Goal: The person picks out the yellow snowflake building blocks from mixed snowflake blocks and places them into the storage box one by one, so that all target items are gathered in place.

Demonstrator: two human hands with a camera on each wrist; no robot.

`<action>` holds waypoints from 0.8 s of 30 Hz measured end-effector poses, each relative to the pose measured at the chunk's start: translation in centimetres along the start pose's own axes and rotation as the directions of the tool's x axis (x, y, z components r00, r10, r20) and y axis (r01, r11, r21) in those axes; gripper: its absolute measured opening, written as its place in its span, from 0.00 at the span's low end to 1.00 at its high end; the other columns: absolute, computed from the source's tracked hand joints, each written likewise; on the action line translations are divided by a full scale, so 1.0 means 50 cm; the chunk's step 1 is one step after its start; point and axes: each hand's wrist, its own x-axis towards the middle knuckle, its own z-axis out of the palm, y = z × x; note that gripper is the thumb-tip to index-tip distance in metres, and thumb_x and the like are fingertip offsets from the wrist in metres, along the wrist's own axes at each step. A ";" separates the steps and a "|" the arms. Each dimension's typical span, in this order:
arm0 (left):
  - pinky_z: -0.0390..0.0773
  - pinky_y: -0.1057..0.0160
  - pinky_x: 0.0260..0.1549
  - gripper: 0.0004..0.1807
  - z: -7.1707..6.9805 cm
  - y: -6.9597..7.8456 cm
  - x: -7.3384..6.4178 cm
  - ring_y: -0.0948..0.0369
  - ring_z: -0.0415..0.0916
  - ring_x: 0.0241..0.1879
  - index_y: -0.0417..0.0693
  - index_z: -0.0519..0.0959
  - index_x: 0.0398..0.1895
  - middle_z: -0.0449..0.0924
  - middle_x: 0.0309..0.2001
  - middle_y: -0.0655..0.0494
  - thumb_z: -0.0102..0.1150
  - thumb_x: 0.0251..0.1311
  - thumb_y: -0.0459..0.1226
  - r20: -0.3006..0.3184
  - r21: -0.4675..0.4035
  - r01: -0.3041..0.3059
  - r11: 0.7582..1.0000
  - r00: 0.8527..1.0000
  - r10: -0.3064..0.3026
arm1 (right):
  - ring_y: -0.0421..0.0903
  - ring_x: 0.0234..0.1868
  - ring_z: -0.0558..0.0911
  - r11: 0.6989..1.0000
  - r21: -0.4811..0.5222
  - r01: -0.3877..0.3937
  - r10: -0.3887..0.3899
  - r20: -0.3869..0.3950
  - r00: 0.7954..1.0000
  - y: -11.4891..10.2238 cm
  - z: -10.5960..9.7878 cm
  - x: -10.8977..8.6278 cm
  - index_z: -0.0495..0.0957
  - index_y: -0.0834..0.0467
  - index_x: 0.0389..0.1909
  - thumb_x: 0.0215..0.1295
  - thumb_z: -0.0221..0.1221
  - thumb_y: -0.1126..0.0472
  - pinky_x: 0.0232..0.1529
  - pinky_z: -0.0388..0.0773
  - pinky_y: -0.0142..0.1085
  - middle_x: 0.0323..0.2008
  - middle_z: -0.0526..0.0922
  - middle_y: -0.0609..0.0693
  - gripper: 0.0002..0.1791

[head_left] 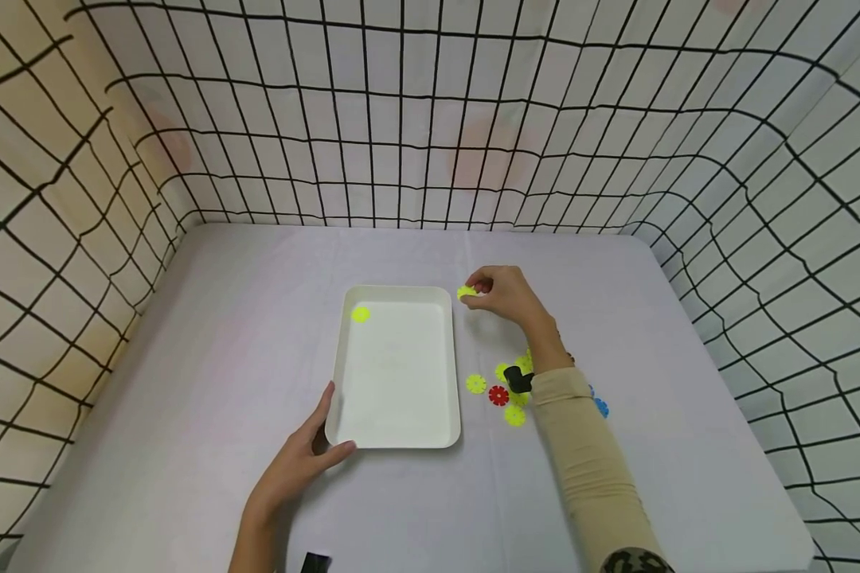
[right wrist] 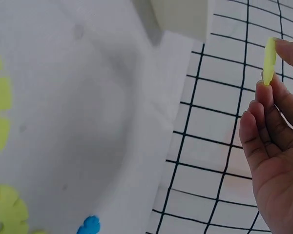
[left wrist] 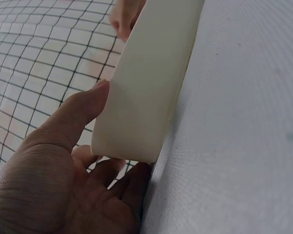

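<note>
A white rectangular tray (head_left: 392, 374) lies on the table with one yellow notched disc (head_left: 361, 314) in its far left corner. My left hand (head_left: 302, 459) holds the tray's near left corner; in the left wrist view the thumb (left wrist: 85, 109) lies against the rim and the fingers curl around the corner. Beyond the tray's right edge, my right hand (head_left: 507, 296) pinches another yellow notched disc (right wrist: 269, 61) between thumb and fingertips, raised above the table. Under the right forearm lie several loose yellow discs (head_left: 476, 384), a red disc (head_left: 498, 395) and blue discs (head_left: 601, 407), partly hidden by the arm.
A black wire grid (head_left: 401, 119) fences the table (head_left: 244, 358) at the back and both sides. Beside the right wrist a black piece (head_left: 519, 380) overlaps the loose discs. Another black piece (head_left: 316, 563) shows at the bottom edge near the left forearm.
</note>
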 end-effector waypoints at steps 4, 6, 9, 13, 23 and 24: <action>0.47 0.90 0.57 0.53 -0.001 0.001 -0.001 0.51 0.39 0.77 0.65 0.39 0.78 0.36 0.79 0.53 0.65 0.60 0.46 0.001 0.005 -0.001 1.000 1.000 0.001 | 0.47 0.35 0.75 1.000 -0.010 0.019 -0.019 0.005 1.000 -0.023 0.006 0.009 0.83 0.62 0.39 0.53 0.70 0.58 0.37 0.73 0.35 0.33 0.81 0.55 0.15; 0.47 0.90 0.57 0.53 -0.001 0.001 -0.002 0.51 0.39 0.77 0.65 0.39 0.78 0.37 0.79 0.53 0.65 0.60 0.47 -0.001 0.007 0.003 1.000 1.000 -0.003 | 0.47 0.36 0.76 1.000 -0.011 0.029 -0.029 0.012 0.999 -0.034 0.010 0.013 0.83 0.62 0.39 0.54 0.70 0.58 0.37 0.73 0.34 0.34 0.82 0.55 0.15; 0.47 0.90 0.57 0.53 -0.002 0.002 -0.003 0.51 0.40 0.77 0.65 0.39 0.78 0.37 0.79 0.53 0.65 0.60 0.47 -0.004 0.011 0.010 1.000 1.000 -0.010 | 0.47 0.37 0.76 0.999 -0.004 0.054 -0.054 0.027 0.998 -0.051 0.018 0.020 0.83 0.62 0.39 0.54 0.70 0.58 0.39 0.74 0.35 0.34 0.82 0.55 0.14; 0.47 0.90 0.57 0.53 -0.002 0.002 -0.002 0.51 0.40 0.77 0.64 0.39 0.79 0.37 0.79 0.53 0.65 0.60 0.48 -0.006 0.009 0.011 1.000 1.000 -0.010 | 0.48 0.37 0.77 0.996 0.000 0.092 -0.092 0.044 0.995 -0.074 0.030 0.026 0.83 0.62 0.40 0.55 0.70 0.58 0.39 0.74 0.35 0.34 0.82 0.54 0.15; 0.47 0.89 0.57 0.53 0.000 0.004 -0.001 0.51 0.41 0.77 0.64 0.39 0.79 0.37 0.79 0.54 0.65 0.60 0.47 -0.008 0.007 0.011 1.000 1.000 -0.011 | 0.45 0.37 0.77 0.990 0.024 0.140 -0.142 0.095 0.985 -0.129 0.069 0.051 0.83 0.60 0.39 0.54 0.70 0.57 0.39 0.75 0.33 0.34 0.83 0.51 0.14; 0.47 0.89 0.57 0.53 -0.001 0.004 -0.001 0.51 0.41 0.77 0.63 0.39 0.79 0.37 0.79 0.54 0.65 0.60 0.47 -0.006 0.007 0.010 1.000 1.000 -0.009 | 0.45 0.37 0.78 0.990 0.027 0.140 -0.142 0.101 0.985 -0.135 0.073 0.053 0.83 0.59 0.39 0.53 0.70 0.57 0.39 0.75 0.33 0.34 0.83 0.51 0.14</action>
